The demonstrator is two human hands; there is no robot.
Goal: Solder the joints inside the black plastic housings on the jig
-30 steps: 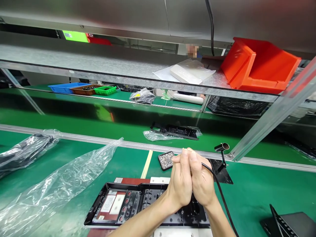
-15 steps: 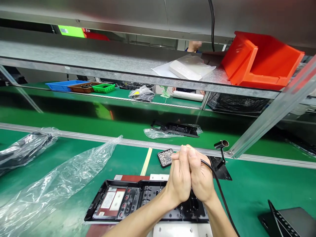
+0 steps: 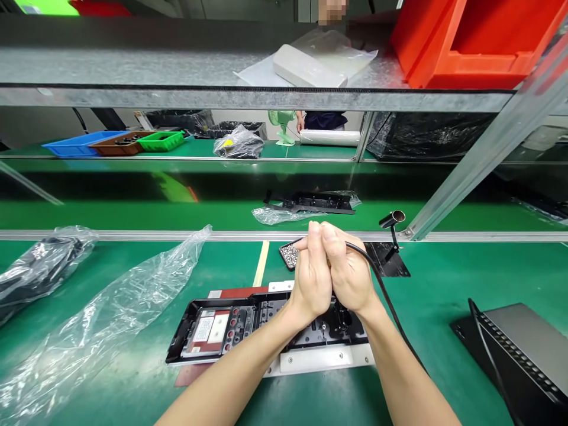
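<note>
My left hand and my right hand are pressed together, thumbs side by side, with fingers wrapped round a corded tool. Its body is hidden inside them; a black cable comes out by the right hand and runs down past the forearm. Both hands are over the right half of a long black plastic housing, which lies open side up on a fixture with white blocks. Where the tool meets the housing cannot be seen. Behind the left hand is a small black tray of metal screws, partly covered.
A tubular tool holder stands behind on the right. Clear plastic film and a bagged black part lie left; a black panel lies right. Above is a metal shelf with a red bin. Another person stands beyond.
The view has tipped downward, so the shelf and bins sit higher in the picture. My hands stay clasped over the housing, with no clear change of grip.
</note>
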